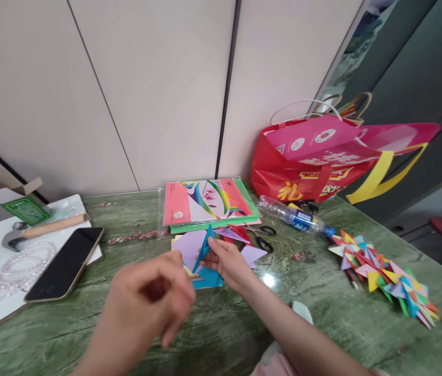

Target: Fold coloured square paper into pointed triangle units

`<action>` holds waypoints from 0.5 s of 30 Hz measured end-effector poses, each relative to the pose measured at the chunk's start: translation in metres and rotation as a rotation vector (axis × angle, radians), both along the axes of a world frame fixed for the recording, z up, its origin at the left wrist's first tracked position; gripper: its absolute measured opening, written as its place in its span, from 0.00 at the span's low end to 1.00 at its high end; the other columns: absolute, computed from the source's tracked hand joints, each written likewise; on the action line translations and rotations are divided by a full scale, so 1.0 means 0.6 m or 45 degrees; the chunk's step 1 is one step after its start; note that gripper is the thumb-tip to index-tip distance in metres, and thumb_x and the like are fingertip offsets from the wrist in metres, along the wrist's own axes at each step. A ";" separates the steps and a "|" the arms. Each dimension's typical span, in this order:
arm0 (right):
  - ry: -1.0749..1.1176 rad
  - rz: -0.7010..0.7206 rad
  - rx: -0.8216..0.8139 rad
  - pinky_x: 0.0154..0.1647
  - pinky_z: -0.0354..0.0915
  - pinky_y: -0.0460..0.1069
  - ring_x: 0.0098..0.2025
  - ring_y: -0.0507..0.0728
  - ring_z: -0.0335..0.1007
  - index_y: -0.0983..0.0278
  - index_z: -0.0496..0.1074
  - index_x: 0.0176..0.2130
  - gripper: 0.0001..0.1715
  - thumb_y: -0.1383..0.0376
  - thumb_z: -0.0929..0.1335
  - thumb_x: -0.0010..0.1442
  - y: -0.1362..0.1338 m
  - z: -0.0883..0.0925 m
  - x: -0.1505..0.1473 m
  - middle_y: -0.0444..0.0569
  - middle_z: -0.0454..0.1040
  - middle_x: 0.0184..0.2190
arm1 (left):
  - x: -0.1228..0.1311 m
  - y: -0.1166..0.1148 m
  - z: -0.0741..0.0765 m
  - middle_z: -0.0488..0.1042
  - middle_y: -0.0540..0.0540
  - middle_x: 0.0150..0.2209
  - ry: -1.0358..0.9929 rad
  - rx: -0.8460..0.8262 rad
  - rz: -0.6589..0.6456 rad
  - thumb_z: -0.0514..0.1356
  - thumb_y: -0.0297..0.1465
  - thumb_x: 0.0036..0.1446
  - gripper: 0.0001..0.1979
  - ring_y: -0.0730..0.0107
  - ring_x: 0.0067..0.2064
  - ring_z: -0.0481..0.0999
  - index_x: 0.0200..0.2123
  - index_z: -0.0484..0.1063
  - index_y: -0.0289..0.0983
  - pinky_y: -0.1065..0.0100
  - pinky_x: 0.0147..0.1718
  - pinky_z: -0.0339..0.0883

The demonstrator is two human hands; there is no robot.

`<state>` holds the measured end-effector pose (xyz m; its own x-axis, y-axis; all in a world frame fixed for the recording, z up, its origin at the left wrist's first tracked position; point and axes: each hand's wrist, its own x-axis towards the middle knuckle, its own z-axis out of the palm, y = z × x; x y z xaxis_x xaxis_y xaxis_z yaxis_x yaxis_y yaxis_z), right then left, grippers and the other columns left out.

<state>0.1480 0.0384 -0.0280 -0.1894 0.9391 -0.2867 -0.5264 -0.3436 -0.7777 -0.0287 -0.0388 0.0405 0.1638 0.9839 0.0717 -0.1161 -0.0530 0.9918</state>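
My right hand (227, 258) is closed on a narrow folded piece of blue paper (204, 249), pinched between thumb and fingers and pointing up. Beneath it lie coloured sheets of paper, among them a lilac piece (188, 243) and a blue sheet (210, 278). Nearer the camera, my left hand (146, 300) hovers above the table, somewhat blurred. Its fingers are loosely curled and apart, with nothing visible in them. Black-handled scissors (265, 240) lie just beyond my right hand, beside red and lilac paper pieces.
A paper pack (209, 201) lies at the back of the green table (127, 324). Rightward are a plastic bottle (295, 216), red bag (307, 162) and a multicoloured folded-paper chain (385, 277). On the left are a phone (66, 263), hammer (48, 227), beads (17, 271) and small box (25, 206).
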 end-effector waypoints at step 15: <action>-0.147 0.088 0.046 0.21 0.65 0.46 0.19 0.50 0.67 0.62 0.61 0.32 0.26 0.50 0.72 0.42 -0.011 0.010 -0.005 0.38 0.68 0.20 | 0.056 0.114 -0.045 0.76 0.44 0.31 0.457 -0.125 0.001 0.62 0.36 0.44 0.15 0.66 0.31 0.73 0.36 0.75 0.34 0.67 0.29 0.66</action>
